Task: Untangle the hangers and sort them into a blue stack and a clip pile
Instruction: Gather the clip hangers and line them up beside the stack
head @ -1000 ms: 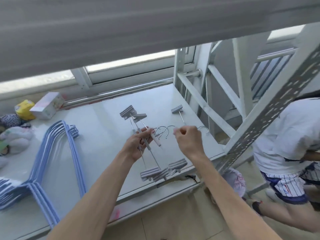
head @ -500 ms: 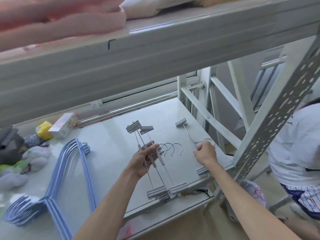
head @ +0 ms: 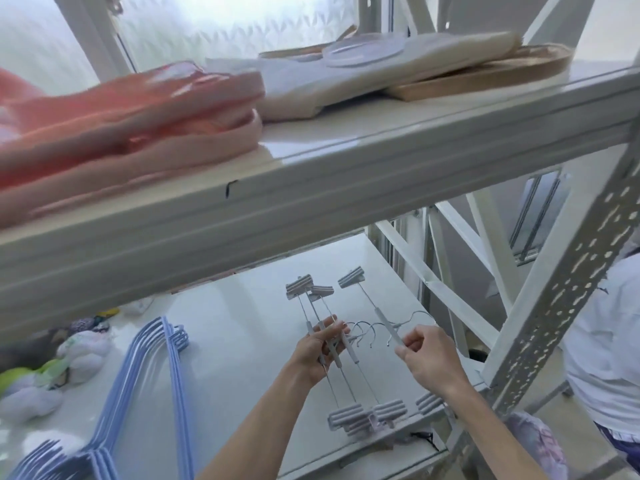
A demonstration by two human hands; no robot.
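The blue hanger stack [head: 149, 379] already lies left of the clip hangers [head: 341, 344]; the left hand [head: 317, 351] grips three bars, the right hand [head: 427, 358] pinches a fourth one just beside; only piling seems left.

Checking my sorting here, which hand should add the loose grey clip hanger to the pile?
Right hand: it already pinches the separate grey clip hanger; the left hand is busy gripping the bunch.
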